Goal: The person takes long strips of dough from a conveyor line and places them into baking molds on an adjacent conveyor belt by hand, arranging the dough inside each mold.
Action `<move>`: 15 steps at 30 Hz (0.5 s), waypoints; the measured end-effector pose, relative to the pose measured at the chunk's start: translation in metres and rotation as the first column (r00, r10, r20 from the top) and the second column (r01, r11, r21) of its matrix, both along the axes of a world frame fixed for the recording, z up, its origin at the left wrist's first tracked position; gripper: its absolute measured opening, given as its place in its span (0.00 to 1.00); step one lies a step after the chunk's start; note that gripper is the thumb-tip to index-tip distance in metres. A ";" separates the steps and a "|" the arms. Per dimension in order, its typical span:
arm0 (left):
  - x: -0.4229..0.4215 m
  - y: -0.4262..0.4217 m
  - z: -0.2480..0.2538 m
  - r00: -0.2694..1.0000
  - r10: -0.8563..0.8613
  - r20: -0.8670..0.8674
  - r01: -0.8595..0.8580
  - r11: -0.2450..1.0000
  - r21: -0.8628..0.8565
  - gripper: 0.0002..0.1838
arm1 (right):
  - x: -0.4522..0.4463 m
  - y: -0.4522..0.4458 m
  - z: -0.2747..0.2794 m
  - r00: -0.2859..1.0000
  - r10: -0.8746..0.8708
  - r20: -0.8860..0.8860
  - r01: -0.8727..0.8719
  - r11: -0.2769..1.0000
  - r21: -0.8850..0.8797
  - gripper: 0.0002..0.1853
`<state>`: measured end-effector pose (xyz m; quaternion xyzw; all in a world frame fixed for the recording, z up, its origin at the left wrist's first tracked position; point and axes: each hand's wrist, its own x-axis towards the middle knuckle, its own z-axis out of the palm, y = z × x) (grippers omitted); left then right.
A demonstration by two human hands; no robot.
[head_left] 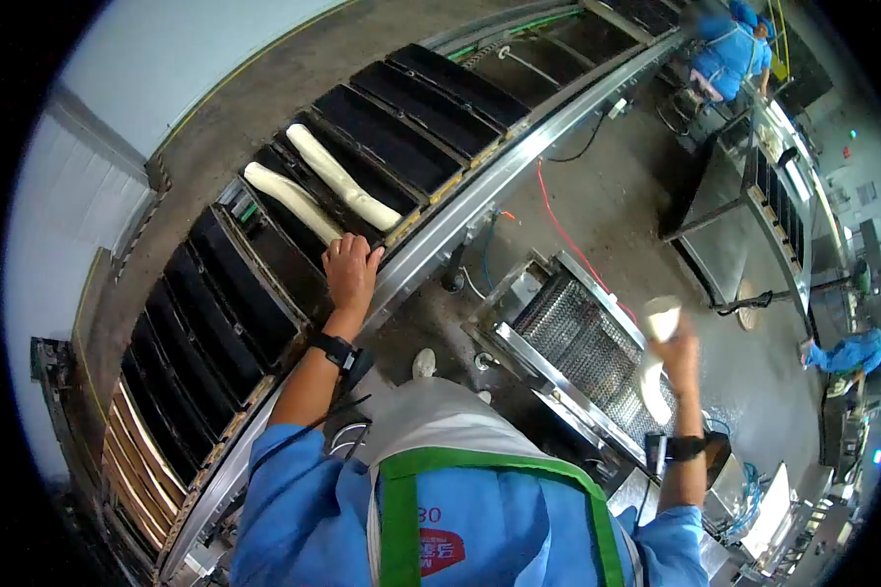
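Note:
Two long pale dough strips lie in black baking tins on the line to my left: a nearer strip (294, 203) and a farther strip (341, 176). My left hand (350, 272) is at the near end of the nearer strip, with its fingers curled over the rim of that black baking tin (362, 233). Out to the right, over a metal mesh conveyor (582, 338), my right hand (679, 354) is closed around another dough strip (653, 386). That strip hangs below the fist and its upper end sticks out above; the hand is slightly blurred.
More black tins (387, 127) run along the line's metal rail (440, 230). Tins with pale strips (142, 470) stand at the lower left. A red hose (563, 230) crosses the floor. Co-workers in blue (726, 59) are at the upper right, another person (857, 352) at the far right.

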<state>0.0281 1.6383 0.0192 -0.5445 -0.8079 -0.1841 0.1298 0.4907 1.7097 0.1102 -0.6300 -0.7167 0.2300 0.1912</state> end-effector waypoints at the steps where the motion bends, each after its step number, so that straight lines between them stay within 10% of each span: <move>1: 0.000 0.003 0.000 1.000 0.001 0.001 -0.001 1.000 0.007 0.12 | -0.006 0.007 0.025 0.986 0.045 -0.160 -0.013 0.981 0.193 0.22; 7: -0.001 0.017 -0.010 0.996 -0.013 0.086 0.011 0.999 0.033 0.12 | -0.101 0.056 0.119 0.837 0.134 -0.531 0.120 0.901 0.417 0.19; 12: -0.008 0.022 -0.034 0.995 -0.027 0.095 0.025 0.999 0.022 0.11 | -0.247 0.107 0.073 0.662 0.286 -0.693 0.054 0.904 0.424 0.15; 15: -0.012 0.025 -0.044 0.996 -0.050 0.077 0.045 0.997 0.059 0.11 | -0.319 0.165 -0.025 0.632 0.337 -0.697 -0.207 0.941 0.267 0.33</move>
